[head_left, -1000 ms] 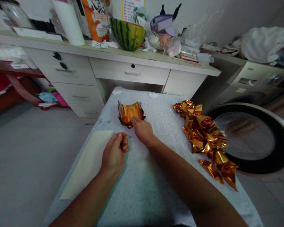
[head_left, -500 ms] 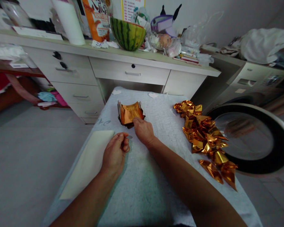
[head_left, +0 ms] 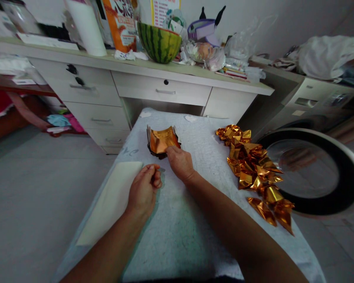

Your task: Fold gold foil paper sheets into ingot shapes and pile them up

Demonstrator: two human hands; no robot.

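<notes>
A small stack of shiny copper-gold foil sheets (head_left: 162,140) with curled edges lies on the cloth-covered table (head_left: 177,228). My right hand (head_left: 179,162) is at the stack's near right corner, fingers pinched on the foil there. Closer to me and to the left, my left hand (head_left: 144,188) is closed, thumb against its curled fingers; what it holds, if anything, is too small to make out. Beside it on the left lies a pale flat sheet (head_left: 110,202). Several folded gold foil pieces (head_left: 250,161) form a long pile on the table's right side.
Behind the table stands a white desk (head_left: 165,92) with drawers, bearing a halved watermelon (head_left: 159,42), a paper roll (head_left: 87,29) and an orange packet (head_left: 120,25). At the right, a washing machine's open round door (head_left: 348,177) reaches close to the table edge.
Both hands stay almost where they were. The foil under my right hand has shifted slightly, and its surface reflects differently.
</notes>
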